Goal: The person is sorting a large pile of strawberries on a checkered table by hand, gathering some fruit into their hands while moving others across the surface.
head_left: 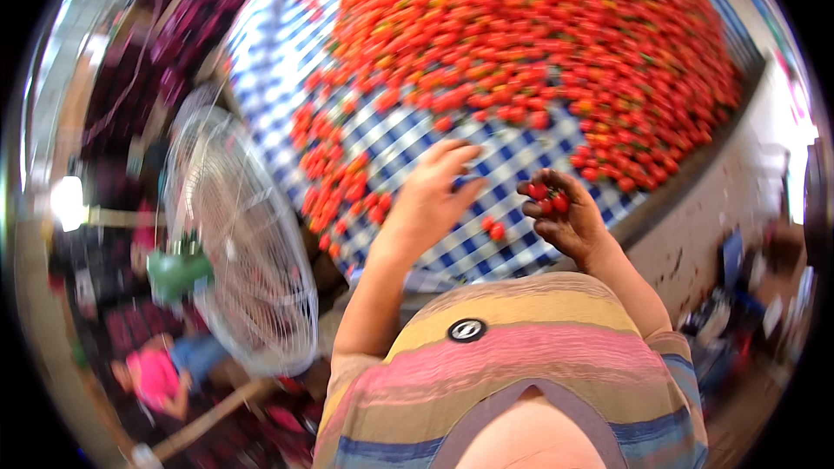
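Note:
Several small red cherry tomatoes rest in the curled fingers of my right hand, whose fingertips look dark and stained. My left hand hovers over the blue-and-white checked cloth, thumb and fingers apart, with nothing in it. Between the two hands a few loose cherry tomatoes lie on the cloth. Beyond them spreads a big heap of cherry tomatoes, mostly red with some orange ones. A smaller scatter of tomatoes lies to the left of my left hand.
A large caged fan with a green motor housing stands close to the table's left side. Stacked dark crates fill the far left. A person in a pink top is at the lower left. The table's side wall runs along the right.

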Demonstrator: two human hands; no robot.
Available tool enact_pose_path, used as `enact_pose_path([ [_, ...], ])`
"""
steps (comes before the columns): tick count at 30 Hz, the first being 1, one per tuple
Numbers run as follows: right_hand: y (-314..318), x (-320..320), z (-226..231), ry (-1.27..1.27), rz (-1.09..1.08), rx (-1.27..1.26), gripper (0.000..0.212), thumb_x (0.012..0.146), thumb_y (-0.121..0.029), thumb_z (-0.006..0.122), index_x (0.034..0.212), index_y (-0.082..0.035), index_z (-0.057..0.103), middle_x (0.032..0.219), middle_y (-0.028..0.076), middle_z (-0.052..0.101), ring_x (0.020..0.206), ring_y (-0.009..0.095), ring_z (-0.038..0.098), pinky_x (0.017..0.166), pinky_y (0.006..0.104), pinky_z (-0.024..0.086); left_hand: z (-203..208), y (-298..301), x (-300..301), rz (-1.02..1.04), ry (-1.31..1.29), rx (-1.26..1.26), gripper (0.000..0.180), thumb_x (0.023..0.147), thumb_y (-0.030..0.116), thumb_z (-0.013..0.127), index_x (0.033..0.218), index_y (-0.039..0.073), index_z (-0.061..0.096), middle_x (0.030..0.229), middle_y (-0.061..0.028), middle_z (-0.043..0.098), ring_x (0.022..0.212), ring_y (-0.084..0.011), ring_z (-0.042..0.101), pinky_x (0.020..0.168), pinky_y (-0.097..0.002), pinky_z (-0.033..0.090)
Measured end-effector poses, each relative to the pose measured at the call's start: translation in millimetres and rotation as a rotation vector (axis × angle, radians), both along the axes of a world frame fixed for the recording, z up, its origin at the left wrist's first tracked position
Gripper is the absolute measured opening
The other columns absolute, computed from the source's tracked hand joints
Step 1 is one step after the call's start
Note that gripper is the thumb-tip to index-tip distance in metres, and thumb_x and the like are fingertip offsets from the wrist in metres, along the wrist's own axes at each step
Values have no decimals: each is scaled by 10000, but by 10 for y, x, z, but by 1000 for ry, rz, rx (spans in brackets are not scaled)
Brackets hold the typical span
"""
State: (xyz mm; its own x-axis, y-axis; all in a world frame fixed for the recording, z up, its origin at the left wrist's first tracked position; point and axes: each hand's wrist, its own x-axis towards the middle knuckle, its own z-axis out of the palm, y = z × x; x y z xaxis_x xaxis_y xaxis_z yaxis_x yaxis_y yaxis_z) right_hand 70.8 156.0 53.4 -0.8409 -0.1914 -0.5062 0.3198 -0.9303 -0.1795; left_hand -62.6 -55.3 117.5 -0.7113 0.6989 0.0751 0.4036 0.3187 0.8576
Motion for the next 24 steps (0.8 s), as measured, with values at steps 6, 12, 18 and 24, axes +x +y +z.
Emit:
enact_pose_path([
  [6, 1047, 1782, 421, -44, -528, 540, 232, 1008, -341, 557, 946, -122, 601, 990, 49, 607, 678, 117, 510, 466, 225, 392, -277, 138, 15, -6, -59, -146, 289, 909, 46, 694, 1189, -8, 648, 1123, -106, 637, 950, -180, 664, 764, -286, 555],
  [12, 1173, 2504, -399, -667, 93, 2206, 406, 976, -226, 579, 1293, 28, 591, 1313, 171, 615, 1205, 291, 598, 1021, 392, 467, -314, 722, 2, -297, 90, -250, 352, 904, 88, 725, 1241, 27, 643, 1272, -126, 612, 1146, -224, 628, 843, -317, 576],
  [18, 2771, 1141, 545, -282, -503, 2389, 376, 981, -189, 579, 1294, 19, 598, 1324, 224, 596, 1275, 344, 548, 1084, 392, 407, -63, 1981, -1052, -303, 498, -251, 451, 922, 234, 697, 1301, 8, 605, 1457, -199, 511, 1348, -355, 493, 1052, -412, 468],
  [24, 5172, 31, -127, -630, -514, 2151, 640, 977, -490, 530, 1436, -46, 495, 1451, 224, 497, 1370, 370, 456, 1125, 397, 371, -200, 3653, -2222, -187, 698, -277, 650, 952, 509, 579, 1372, 13, 547, 1452, -283, 469, 1367, -421, 430, 1114, -484, 384],
])
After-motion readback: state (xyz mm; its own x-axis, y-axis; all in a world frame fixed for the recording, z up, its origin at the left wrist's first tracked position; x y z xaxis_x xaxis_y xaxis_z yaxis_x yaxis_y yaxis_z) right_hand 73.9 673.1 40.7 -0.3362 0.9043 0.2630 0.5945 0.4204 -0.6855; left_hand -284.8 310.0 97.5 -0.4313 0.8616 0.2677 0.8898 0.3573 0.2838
